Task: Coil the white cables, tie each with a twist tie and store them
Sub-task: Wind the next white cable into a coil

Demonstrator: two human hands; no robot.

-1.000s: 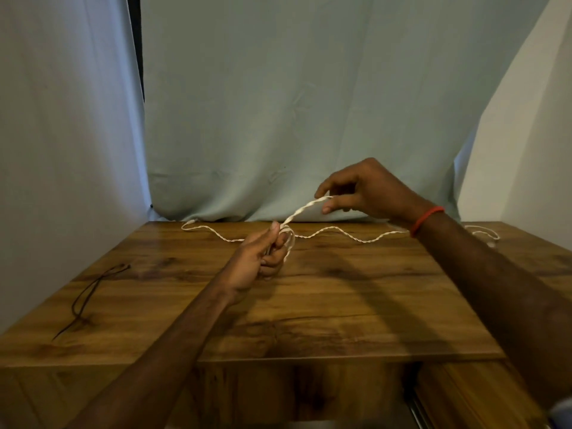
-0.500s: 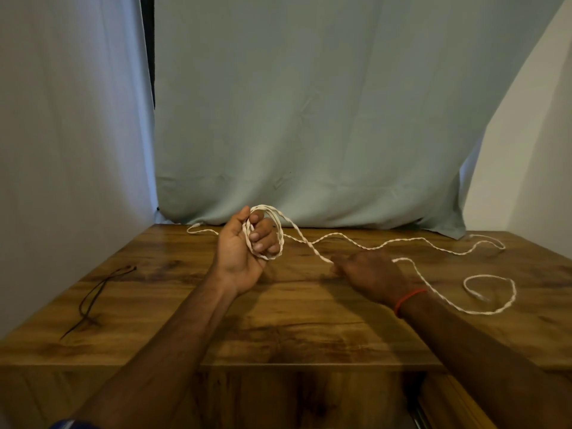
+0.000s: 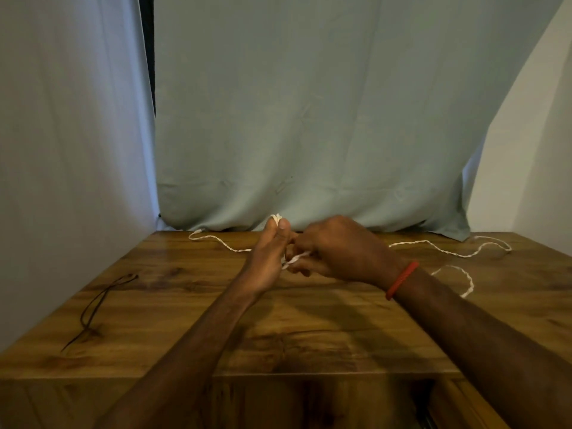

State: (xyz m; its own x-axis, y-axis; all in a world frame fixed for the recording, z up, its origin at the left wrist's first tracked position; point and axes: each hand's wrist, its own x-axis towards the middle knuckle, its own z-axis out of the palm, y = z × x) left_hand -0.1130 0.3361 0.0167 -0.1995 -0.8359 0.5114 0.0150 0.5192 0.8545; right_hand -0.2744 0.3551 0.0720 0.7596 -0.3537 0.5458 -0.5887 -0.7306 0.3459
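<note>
Head-worn view, forward and down, close over table (image 3: 154, 305).

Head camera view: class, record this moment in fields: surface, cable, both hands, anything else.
surface: brown wooden table
cable: white twisted cable, partly looped, the rest trailing on the table
left hand: grips the cable loops
right hand: pinches a strand beside the left hand
other: thin dark cord lying at the left; red wristband on the right wrist

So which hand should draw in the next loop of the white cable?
Right. The left hand holds the coil, while the right hand pinches the white cable, whose slack lies on its side.
</note>
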